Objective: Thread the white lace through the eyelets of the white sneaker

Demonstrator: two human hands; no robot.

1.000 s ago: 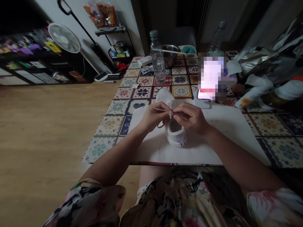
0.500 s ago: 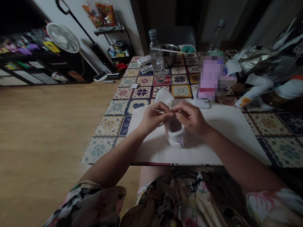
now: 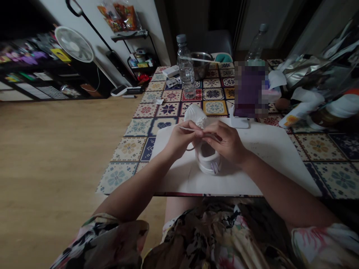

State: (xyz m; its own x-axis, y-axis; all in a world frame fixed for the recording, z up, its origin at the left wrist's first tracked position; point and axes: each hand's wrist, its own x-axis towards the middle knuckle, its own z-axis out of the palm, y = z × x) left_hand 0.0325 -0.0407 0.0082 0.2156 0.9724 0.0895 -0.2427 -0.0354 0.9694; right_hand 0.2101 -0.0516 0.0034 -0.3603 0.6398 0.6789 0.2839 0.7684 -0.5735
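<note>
A white shoe (image 3: 209,164) stands upright on a white sheet (image 3: 174,179), its toe pointing away from me and its heel, with a small purple mark, facing me. Over the shoe's opening my left hand (image 3: 183,138) pinches a pale shoelace (image 3: 187,129), which runs across its fingers; a loop of lace hangs below. My right hand (image 3: 226,140) meets it from the other side, thumb and fingertips closed on the lace as well. The fingertips of both hands nearly touch, so the exact crossing of the lace is hidden.
A clear plastic bottle (image 3: 186,71) and a metal bowl (image 3: 200,67) stand at the back of the patterned table (image 3: 134,127). Behind the sheet is a phone, blurred out, on a white stand (image 3: 239,122). White bottles (image 3: 301,112) and bags crowd the right side.
My fingers have shifted slightly on the lace, and more of it now shows across my left hand. The shoe has stayed put. The blurred phone screen has turned darker.
</note>
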